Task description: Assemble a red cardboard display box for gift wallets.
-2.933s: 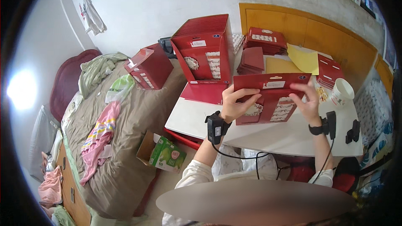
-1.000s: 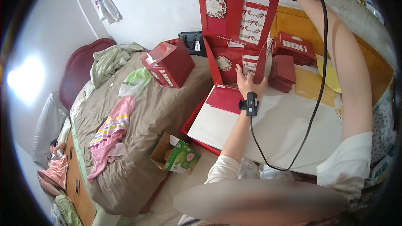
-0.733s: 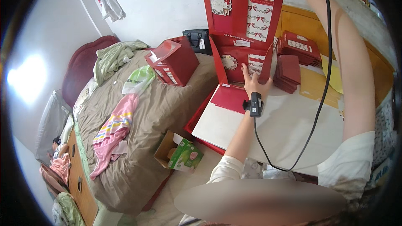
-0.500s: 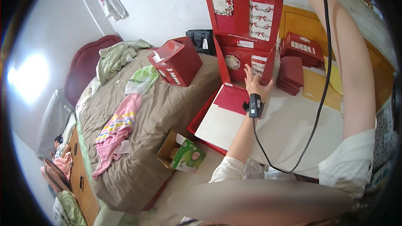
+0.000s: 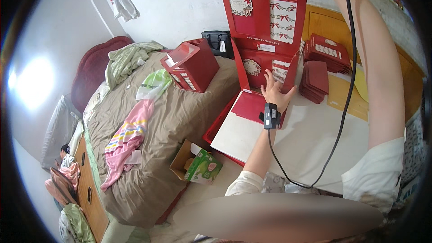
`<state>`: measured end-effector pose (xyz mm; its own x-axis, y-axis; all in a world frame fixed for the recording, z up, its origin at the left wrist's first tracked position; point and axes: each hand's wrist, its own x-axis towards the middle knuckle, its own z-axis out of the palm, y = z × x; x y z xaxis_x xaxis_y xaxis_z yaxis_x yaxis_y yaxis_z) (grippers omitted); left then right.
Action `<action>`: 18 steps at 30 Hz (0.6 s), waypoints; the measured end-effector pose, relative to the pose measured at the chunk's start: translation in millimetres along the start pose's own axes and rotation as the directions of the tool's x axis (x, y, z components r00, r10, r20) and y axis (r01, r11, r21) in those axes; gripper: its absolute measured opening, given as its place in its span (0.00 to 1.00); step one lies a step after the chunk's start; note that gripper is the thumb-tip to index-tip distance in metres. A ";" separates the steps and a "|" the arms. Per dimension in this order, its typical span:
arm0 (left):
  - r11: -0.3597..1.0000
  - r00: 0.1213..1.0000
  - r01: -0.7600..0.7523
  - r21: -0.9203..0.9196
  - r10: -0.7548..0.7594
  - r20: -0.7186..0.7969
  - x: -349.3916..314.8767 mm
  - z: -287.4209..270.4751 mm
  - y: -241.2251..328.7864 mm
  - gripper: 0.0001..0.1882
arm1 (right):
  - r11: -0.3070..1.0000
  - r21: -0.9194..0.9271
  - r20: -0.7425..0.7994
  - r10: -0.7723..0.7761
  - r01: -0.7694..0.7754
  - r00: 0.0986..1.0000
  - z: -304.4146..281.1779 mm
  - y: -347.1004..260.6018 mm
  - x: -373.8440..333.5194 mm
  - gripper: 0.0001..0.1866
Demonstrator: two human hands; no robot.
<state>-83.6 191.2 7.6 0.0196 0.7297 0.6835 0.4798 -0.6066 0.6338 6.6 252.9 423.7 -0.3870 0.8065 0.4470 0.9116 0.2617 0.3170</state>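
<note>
A tall red cardboard display box (image 5: 260, 27) with printed cards on it stands upright at the far side of the white table. My left hand (image 5: 276, 93) is at its lower part, fingers spread and apart, holding nothing; I cannot tell whether the fingertips touch the card. A black device is strapped to that wrist. My right forearm (image 5: 382, 54) reaches up past the top edge, so the right hand is out of view. Flat dark red card (image 5: 252, 107) lies under and before the box. To its right sit a pile of red packs (image 5: 327, 54) and a smaller red stack (image 5: 315, 81).
Yellow-brown envelopes (image 5: 346, 98) lie right of the red stacks. A black cable (image 5: 347, 90) hangs across my right side. Leftward, a bed (image 5: 153, 162) carries another red box (image 5: 200, 69), a black bag (image 5: 219, 45) and clothes. An open green carton (image 5: 204, 168) stands between bed and table.
My right hand has slipped out past the top edge. The left hand stays by the lower part of the display box, fingers still spread. The view has shifted slightly.
</note>
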 end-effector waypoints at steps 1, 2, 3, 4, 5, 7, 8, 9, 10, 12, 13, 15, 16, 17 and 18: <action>1.000 1.000 0.000 0.002 0.000 -0.002 0.3 -0.2 -0.6 0.24 | 0.999 -0.029 -0.006 0.022 -0.022 1.000 0.3 0.6 1.0 0.21; 1.000 1.000 -0.007 -0.006 0.007 -0.002 0.3 -0.3 -1.4 0.24 | 0.999 -0.027 -0.007 0.021 -0.021 1.000 0.2 1.5 2.1 0.21; 1.000 1.000 -0.006 -0.014 0.006 0.009 0.3 0.0 -2.2 0.24 | 0.999 -0.025 0.027 0.026 -0.025 0.999 -0.2 2.7 3.1 0.21; 1.000 1.000 -0.015 -0.014 0.015 -0.006 0.2 0.8 -2.7 0.24 | 0.999 -0.024 0.061 0.030 -0.029 0.998 -1.0 3.7 4.5 0.22; 1.000 1.000 -0.022 -0.017 0.022 -0.021 -0.2 1.8 -3.0 0.24 | 0.999 -0.022 0.060 0.028 -0.027 0.998 -1.6 5.1 5.6 0.22; 1.000 0.999 -0.026 -0.014 0.026 -0.038 -1.6 3.8 -4.1 0.24 | 0.997 0.010 0.062 -0.076 0.075 0.995 -1.2 7.3 6.9 0.22; 0.999 0.998 -0.044 -0.019 0.043 -0.056 -1.5 4.5 -4.7 0.24 | 0.997 0.013 0.061 -0.078 0.077 0.995 -1.0 7.1 9.0 0.22; 0.999 0.998 -0.045 -0.023 0.044 -0.055 -1.5 5.1 -5.5 0.24 | 0.999 0.009 0.073 -0.050 0.050 0.996 -0.8 6.2 11.6 0.22; 0.998 0.996 -0.060 -0.023 0.058 -0.072 -1.4 6.1 -6.0 0.24 | 1.000 0.005 0.086 -0.022 0.022 0.996 -0.3 6.2 12.9 0.23; 0.997 0.994 -0.074 -0.024 0.072 -0.084 -1.3 6.5 -7.4 0.24 | 0.999 0.011 0.085 -0.031 0.030 0.996 0.3 4.9 16.0 0.23; 0.997 0.994 -0.073 -0.021 0.071 -0.085 -1.2 6.4 -8.1 0.24 | 0.999 0.011 0.080 -0.039 0.038 0.996 -0.1 3.6 17.9 0.24; 0.996 0.992 -0.087 -0.022 0.084 -0.097 -0.7 6.2 -8.6 0.24 | 0.998 -0.028 0.080 -0.052 0.054 0.995 -1.1 2.7 19.5 0.25; 0.996 0.992 -0.085 -0.021 0.083 -0.095 -0.6 5.7 -7.9 0.24 | 0.999 -0.030 0.089 -0.012 0.015 0.996 -1.6 3.2 19.3 0.25; 0.996 0.992 -0.087 -0.013 0.085 -0.096 -0.5 5.5 -7.5 0.24 | 0.999 -0.033 0.097 0.028 -0.025 0.995 -1.5 3.4 19.0 0.25; 0.996 0.992 -0.089 -0.004 0.088 -0.095 -0.3 5.2 -6.6 0.24 | 0.999 -0.032 0.099 0.029 -0.026 0.995 -2.2 3.7 19.2 0.25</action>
<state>-82.2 196.6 1.3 -0.0221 0.6401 0.7679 0.4724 -0.6703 0.5724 2.3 268.3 435.3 -0.3451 0.8622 0.3708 0.9163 0.2239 0.3321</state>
